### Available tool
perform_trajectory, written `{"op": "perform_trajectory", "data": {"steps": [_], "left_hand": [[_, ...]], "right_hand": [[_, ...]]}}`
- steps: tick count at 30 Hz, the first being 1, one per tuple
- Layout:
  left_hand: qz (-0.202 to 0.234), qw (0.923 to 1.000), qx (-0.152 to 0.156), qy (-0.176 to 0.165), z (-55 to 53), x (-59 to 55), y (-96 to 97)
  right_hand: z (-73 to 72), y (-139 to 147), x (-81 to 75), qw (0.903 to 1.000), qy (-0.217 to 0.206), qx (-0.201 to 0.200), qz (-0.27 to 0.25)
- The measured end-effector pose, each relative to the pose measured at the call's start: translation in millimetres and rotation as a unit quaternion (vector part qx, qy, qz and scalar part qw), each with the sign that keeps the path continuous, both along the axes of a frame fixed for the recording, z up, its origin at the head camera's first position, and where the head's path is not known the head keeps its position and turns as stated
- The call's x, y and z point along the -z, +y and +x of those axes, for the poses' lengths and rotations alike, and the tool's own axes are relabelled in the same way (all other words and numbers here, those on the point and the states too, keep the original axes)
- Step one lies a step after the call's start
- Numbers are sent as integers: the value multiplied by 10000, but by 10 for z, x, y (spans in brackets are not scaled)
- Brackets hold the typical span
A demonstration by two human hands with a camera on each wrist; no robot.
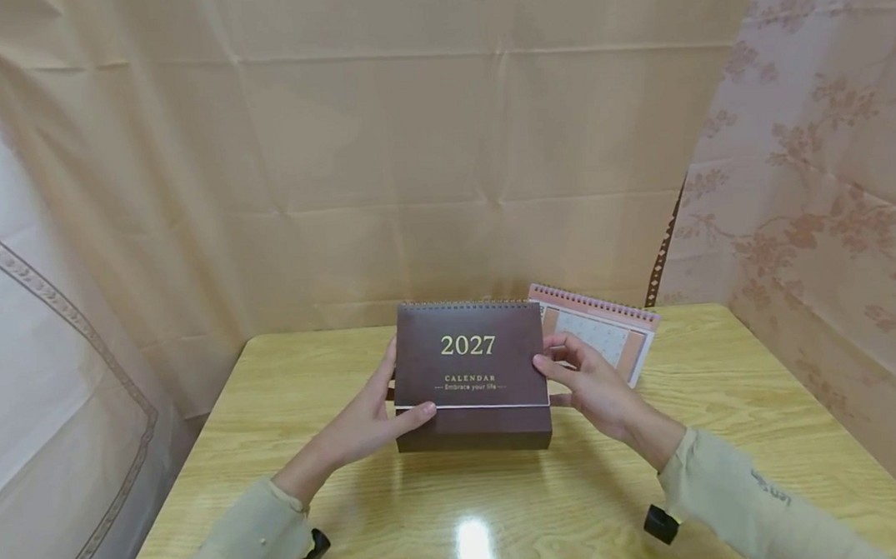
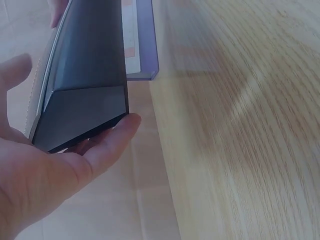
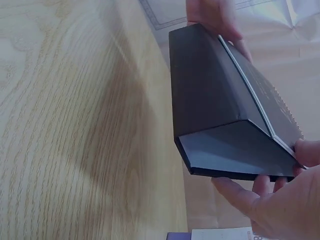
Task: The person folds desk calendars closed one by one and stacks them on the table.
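A dark brown desk calendar (image 1: 470,354) is held between both hands, its cover reading 2027 in gold and its spiral binding at the top. It appears raised off the table. My left hand (image 1: 364,425) grips its left side, thumb across the lower front and fingers round the back. On the other side, my right hand (image 1: 595,381) pinches the right edge, with the thumb on the cover and the fingers behind. The right wrist view shows the calendar's folded stand (image 3: 210,90) with an open, hollow end above the right hand's fingers (image 3: 240,197).
A second spiral calendar (image 1: 600,327), with a pink header and a printed grid page, stands behind on the right, partly hidden. Both rest over a wooden table (image 1: 295,386). A beige curtain (image 1: 375,149) hangs at the back, a floral cloth (image 1: 826,171) on the right.
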State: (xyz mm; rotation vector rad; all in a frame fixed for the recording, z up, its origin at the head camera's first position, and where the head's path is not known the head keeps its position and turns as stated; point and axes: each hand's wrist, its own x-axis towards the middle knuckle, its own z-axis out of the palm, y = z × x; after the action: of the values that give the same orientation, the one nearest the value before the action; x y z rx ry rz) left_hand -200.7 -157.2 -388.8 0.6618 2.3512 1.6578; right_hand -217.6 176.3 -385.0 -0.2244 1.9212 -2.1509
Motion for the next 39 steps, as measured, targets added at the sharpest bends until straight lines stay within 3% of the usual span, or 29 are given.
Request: {"op": "perform_trajectory", "data": {"steps": [10, 21, 29, 39], "left_hand": [[-78, 9995, 121, 286, 3, 3, -15], [208, 9992, 309, 159, -22, 65, -11], [-22, 10000, 11, 1, -21, 50, -19], [39, 9997, -222, 59, -45, 89, -10]], "right_hand": [[1, 1, 5, 9998, -4, -23, 204], [-9, 8, 17, 9992, -134, -266, 264], [-23, -22, 20, 9989, -208, -127, 394], [2, -14, 17, 9958, -41, -379, 835]]}}
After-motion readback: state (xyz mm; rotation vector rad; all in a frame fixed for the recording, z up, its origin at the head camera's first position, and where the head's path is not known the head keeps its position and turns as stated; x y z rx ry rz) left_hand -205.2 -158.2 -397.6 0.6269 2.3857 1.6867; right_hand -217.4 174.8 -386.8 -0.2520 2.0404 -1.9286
